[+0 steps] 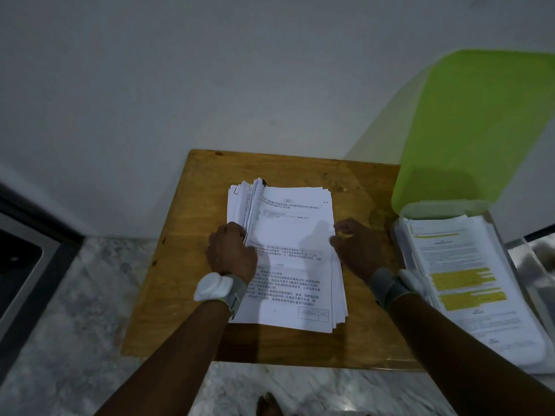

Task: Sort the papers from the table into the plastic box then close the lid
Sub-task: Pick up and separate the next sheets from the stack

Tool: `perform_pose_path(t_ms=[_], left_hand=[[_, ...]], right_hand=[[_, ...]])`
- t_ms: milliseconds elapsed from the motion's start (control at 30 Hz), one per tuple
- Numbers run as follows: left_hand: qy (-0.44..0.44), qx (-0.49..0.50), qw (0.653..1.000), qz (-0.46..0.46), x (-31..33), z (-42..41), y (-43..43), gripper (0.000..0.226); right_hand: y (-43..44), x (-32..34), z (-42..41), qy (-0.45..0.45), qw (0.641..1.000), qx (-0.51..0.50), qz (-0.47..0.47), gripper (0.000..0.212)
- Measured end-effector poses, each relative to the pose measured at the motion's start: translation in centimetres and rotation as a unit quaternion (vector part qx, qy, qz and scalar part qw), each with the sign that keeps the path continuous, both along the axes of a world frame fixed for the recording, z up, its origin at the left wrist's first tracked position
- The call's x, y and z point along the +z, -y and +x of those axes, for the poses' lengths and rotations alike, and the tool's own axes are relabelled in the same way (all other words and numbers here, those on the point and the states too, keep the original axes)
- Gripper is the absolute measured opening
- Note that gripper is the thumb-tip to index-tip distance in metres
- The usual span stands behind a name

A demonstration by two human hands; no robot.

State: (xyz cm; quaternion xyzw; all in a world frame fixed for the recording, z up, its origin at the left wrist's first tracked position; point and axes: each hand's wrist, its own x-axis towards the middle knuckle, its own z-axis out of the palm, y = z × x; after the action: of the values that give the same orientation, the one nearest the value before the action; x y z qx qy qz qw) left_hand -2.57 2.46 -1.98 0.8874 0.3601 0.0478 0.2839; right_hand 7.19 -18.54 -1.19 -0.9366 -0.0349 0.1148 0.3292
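Wooden table carries a white paper stack, edges fanned. Left hand lies on the stack's left edge, fingers curled into the sheets; right hand fisted at its right edge, grip unclear. Clear box just right holds highlighted pages, green lid upright.

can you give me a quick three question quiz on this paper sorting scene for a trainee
1. True or false: the green plastic lid of the clear plastic box is already shut.
2. Where is the left hand? A) on the left edge of the white paper stack on the brown wooden table B) inside the box C) on the lid
3. Fill in: the top sheet in the box carries ___ highlighter marks.

Key:
1. False, it stands open.
2. A; the right hand is at the stack's right edge.
3. Yellow.
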Motion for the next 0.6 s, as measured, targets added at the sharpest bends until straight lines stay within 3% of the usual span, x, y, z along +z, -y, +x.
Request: perform_pose_path(t_ms=[133, 300, 367, 500, 600], left_hand=[[0.033, -0.021, 0.999, 0.015, -0.2, -0.5, -0.1, 0.01], [0.082, -0.017, 0.996, -0.032, -0.7, -0.7, 0.2, 0.038], [0.092, -0.011, 0.995, -0.044, -0.7, -0.7, 0.4, 0.039], [0.091, 0.024, 0.991, -0.093, -0.5, -0.2, 1.1, 0.041], [0.066, 0.034, 0.986, -0.151, -0.2, 0.5, 1.4, 0.059]], right_hand=[[0.0, 0.1, -0.4, -0.001, 1.0, 0.004, 0.0, 0.029], [0.1, 0.1, -0.5, -0.006, 1.0, -0.004, 0.01, 0.029], [0.3, 0.1, -0.6, -0.007, 1.0, -0.006, 0.01, 0.029], [0.8, 0.3, -0.6, -0.014, 1.0, -0.013, 0.013, 0.029], [1.3, 0.6, -0.3, -0.008, 1.0, -0.016, 0.014, 0.028]])
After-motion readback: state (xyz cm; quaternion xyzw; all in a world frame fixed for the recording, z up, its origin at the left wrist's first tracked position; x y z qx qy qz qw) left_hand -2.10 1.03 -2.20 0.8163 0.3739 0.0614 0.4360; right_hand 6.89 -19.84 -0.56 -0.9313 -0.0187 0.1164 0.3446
